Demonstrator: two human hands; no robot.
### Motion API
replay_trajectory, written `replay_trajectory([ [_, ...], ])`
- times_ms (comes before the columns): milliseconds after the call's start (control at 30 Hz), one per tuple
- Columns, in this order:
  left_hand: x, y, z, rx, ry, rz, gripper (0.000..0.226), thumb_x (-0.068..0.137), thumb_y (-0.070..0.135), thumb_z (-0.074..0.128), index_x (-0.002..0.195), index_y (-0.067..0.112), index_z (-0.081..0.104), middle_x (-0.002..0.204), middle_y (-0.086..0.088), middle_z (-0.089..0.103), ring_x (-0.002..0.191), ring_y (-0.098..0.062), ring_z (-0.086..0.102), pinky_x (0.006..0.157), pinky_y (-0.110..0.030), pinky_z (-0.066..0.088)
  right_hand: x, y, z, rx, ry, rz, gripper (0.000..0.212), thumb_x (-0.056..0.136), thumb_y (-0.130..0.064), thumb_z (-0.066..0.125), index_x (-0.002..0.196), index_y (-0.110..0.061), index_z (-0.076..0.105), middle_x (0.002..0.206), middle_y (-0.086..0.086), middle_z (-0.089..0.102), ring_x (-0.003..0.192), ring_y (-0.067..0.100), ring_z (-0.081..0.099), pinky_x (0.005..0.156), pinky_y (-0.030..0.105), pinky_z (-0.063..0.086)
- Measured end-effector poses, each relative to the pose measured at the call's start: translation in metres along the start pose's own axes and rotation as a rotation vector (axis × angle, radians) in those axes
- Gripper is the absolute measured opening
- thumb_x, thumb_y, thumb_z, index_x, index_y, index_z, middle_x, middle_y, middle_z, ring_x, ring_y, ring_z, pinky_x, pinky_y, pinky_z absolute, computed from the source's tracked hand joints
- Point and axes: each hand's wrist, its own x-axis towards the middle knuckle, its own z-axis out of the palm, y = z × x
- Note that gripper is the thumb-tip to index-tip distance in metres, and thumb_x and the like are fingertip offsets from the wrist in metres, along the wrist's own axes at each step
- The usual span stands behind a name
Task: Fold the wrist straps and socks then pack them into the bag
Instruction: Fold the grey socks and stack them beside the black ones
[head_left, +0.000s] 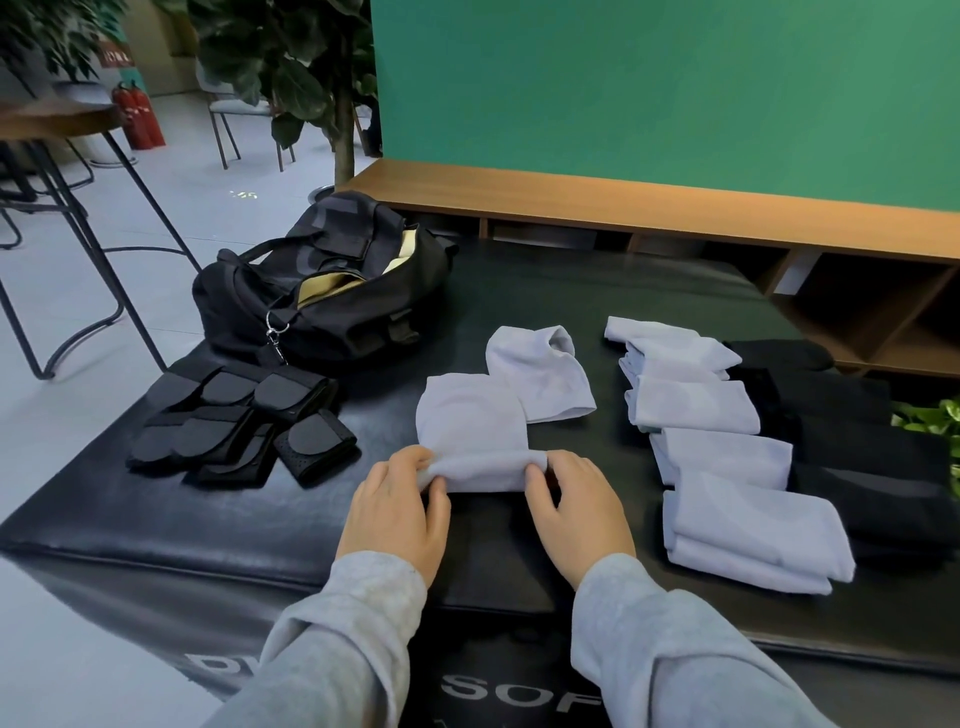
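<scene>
A light grey sock (475, 431) lies in the middle of the black padded surface (156, 519), its near end rolled up. My left hand (397, 512) pinches the left end of that roll and my right hand (576, 512) pinches the right end. Another light grey sock (545, 374) lies just behind it. Several folded light grey socks (727, 457) sit in a row to the right, with dark socks (852, 447) beside them. Black wrist straps (244, 426) are piled at the left. The black bag (322, 291) stands open at the back left, showing a tan lining.
A wooden shelf unit (675, 218) runs behind the surface below a green wall. Metal stools (78, 208) and a potted tree (343, 104) stand at the left on a pale floor. Green leaves (940, 421) show at the right edge.
</scene>
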Motion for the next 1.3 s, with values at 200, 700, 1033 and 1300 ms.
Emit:
replay_trajectory([
  [200, 0.001, 0.003, -0.002, 0.006, -0.036, -0.071, 0.034, 0.093, 0.034, 0.043, 0.125, 0.02, 0.043, 0.117, 0.0, 0.052, 0.108, -0.021, 0.048, 0.09, -0.03, 0.04, 0.0, -0.001, 0.001, -0.024, -0.03, 0.002, 0.025, 0.096, -0.038, 0.041, 0.084, -0.018, 0.05, 0.076, -0.009, 0.051, 0.08, 0.011, 0.047, 0.068, 0.025, 0.04],
  [700, 0.004, 0.0, -0.001, 0.173, -0.083, 0.061, 0.034, 0.093, 0.014, 0.039, 0.121, 0.032, 0.046, 0.137, 0.013, 0.029, 0.104, -0.02, 0.042, 0.089, -0.028, 0.037, -0.001, 0.002, 0.005, -0.034, -0.007, -0.095, 0.023, 0.096, -0.035, 0.049, 0.117, -0.029, 0.054, 0.121, -0.016, 0.043, 0.092, 0.007, 0.052, 0.079, 0.025, 0.046],
  [1033, 0.008, -0.007, 0.007, 0.226, 0.009, 0.182, 0.032, 0.075, 0.029, 0.06, 0.106, 0.024, 0.061, 0.121, 0.009, 0.056, 0.112, -0.015, 0.052, 0.087, -0.031, 0.034, 0.005, -0.002, 0.002, -0.186, -0.169, -0.111, 0.053, 0.09, -0.027, 0.043, 0.141, -0.036, 0.032, 0.147, -0.026, 0.026, 0.134, -0.001, 0.02, 0.104, 0.022, 0.018],
  [1300, 0.004, -0.006, 0.003, 0.122, 0.023, 0.122, 0.042, 0.072, 0.004, 0.054, 0.112, 0.018, 0.058, 0.112, 0.006, 0.057, 0.109, -0.018, 0.051, 0.091, -0.025, 0.029, 0.004, 0.002, 0.004, -0.119, -0.098, -0.091, 0.038, 0.095, -0.021, 0.043, 0.13, -0.036, 0.047, 0.131, -0.024, 0.046, 0.123, 0.0, 0.033, 0.094, 0.016, 0.021],
])
